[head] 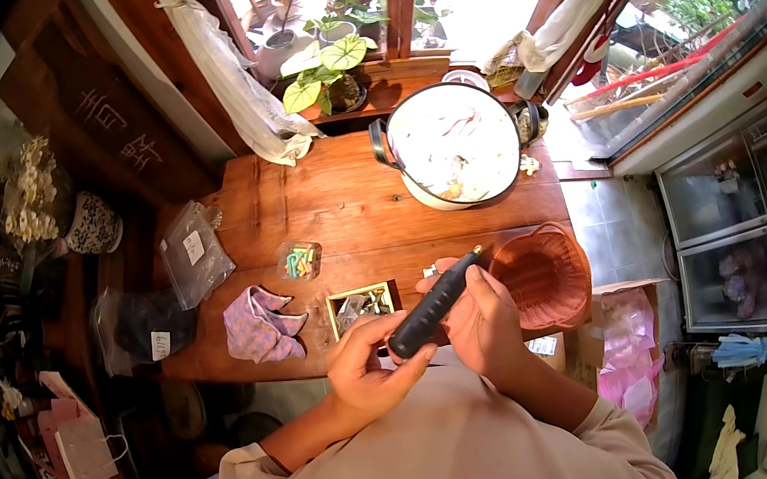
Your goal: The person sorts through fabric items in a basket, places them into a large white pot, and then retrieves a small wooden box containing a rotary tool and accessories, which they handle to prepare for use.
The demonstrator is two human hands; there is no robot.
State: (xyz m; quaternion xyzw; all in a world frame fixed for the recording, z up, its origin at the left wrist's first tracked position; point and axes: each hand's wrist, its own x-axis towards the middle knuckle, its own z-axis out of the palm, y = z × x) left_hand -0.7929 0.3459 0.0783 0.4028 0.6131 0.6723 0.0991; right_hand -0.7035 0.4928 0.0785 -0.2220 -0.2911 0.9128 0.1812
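A black pen-shaped handheld tool, probably a cordless rotary tool, lies slantwise in front of my chest, with its narrow tip up and to the right. My left hand grips its thick rear end between thumb and fingers. Near the tip, my right hand supports the tool with the thumb along it. Just beyond my left hand sits a small open box of mixed small parts and a clear packet. Farther off, a clear plastic dish holds several small green and yellow pieces. A small pale object by my right fingers is mostly hidden.
On the wooden table stand a large white two-handled pot and a reddish-brown woven basket. To the left lie a crumpled patterned cloth and clear plastic bags with labels. A cardboard box stands at the right.
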